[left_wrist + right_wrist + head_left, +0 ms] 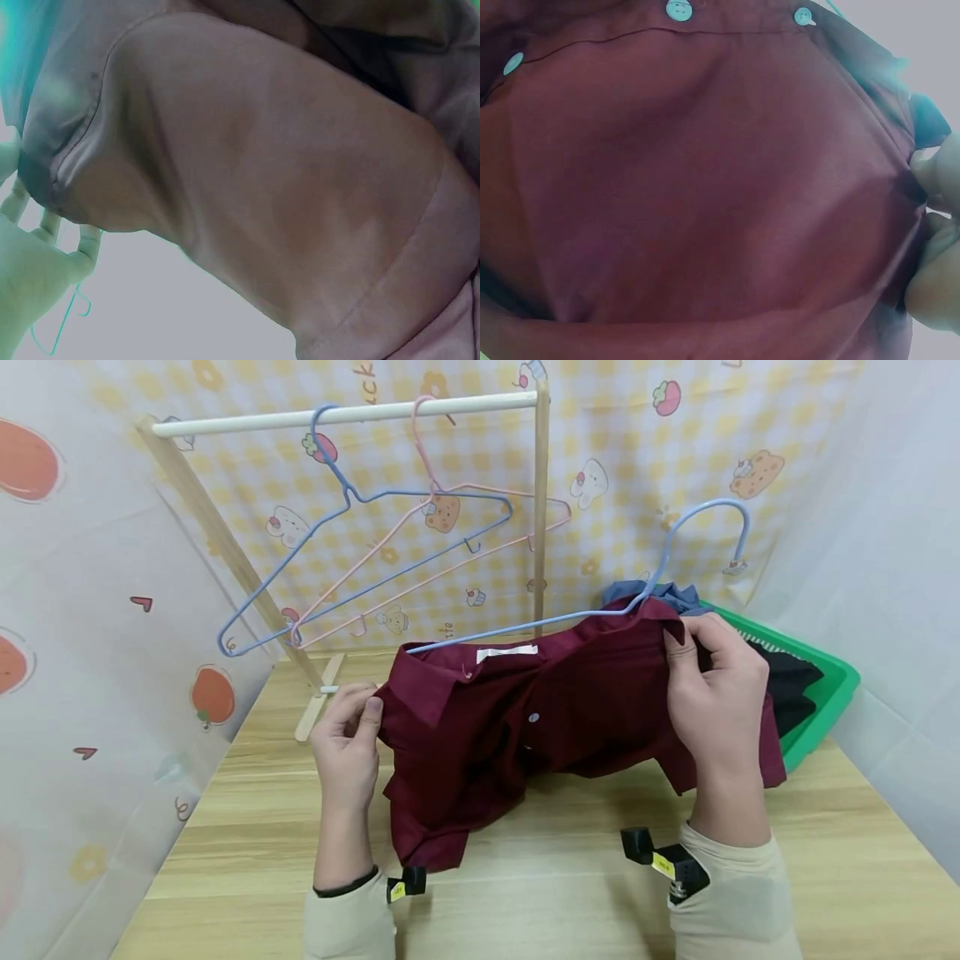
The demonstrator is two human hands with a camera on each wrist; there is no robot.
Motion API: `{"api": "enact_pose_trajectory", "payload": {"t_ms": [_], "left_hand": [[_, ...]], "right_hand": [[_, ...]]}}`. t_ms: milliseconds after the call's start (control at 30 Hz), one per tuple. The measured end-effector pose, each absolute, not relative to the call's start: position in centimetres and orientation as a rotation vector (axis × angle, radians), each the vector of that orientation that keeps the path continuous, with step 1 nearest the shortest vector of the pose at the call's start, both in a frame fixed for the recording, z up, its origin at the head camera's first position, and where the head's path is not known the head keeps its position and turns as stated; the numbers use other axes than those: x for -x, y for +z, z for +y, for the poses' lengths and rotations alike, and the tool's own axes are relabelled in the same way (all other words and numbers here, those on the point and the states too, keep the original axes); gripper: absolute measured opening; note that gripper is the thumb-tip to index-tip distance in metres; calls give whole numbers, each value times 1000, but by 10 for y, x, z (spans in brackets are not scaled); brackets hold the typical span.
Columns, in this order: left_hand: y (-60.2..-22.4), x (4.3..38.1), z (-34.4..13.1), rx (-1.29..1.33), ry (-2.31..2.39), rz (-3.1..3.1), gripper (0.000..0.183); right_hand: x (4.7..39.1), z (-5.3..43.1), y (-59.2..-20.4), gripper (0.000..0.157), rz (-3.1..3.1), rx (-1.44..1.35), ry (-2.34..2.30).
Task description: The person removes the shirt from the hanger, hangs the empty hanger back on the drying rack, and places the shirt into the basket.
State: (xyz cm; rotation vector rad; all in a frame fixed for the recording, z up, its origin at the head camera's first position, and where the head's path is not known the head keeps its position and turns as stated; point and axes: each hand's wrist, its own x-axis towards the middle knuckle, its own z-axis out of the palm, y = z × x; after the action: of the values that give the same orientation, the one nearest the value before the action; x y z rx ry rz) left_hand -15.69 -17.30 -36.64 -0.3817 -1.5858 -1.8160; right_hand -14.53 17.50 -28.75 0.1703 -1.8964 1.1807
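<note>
A maroon collared shirt [592, 710] is stretched between both hands above the table, its white neck label and a button facing up. A light blue hanger [525, 625] runs along its neck opening, hook pointing up on the right; the hanger's far ends are hidden by cloth. My left hand [348, 731] pinches the shirt near the left collar point and shoulder. With thumb and fingers, my right hand [716, 689] grips the right shoulder beside the collar. The left wrist view is filled by the shirt's cloth [255, 165]; the right wrist view shows the buttoned front [705, 187].
Behind the shirt stands a rack with a white rail [247, 422] and wooden posts. A blue hanger [281, 578] and a pink hanger [367, 556] hang from it. At the right, a green basket [832, 693] holds dark and blue-grey clothes. Beneath lies a wooden table [540, 902].
</note>
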Motion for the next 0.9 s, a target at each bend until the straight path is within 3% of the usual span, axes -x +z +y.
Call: {"api": "enact_pose_trajectory", "payload": {"t_ms": [400, 533, 700, 900], "left_hand": [[-368, 156, -174, 42, -1644, -2216, 15], [-363, 153, -173, 18, -1617, -2182, 25], [-348, 149, -168, 169, -1526, -1854, 36], [-336, 141, -162, 551, -1090, -1964, 21]], "right_hand": [[145, 156, -290, 24, -1906, -202, 1210], [146, 150, -293, 23, -1948, -304, 1148], [150, 145, -298, 18, -2003, -442, 1076], [151, 139, -302, 11, -2095, -591, 1007]]}}
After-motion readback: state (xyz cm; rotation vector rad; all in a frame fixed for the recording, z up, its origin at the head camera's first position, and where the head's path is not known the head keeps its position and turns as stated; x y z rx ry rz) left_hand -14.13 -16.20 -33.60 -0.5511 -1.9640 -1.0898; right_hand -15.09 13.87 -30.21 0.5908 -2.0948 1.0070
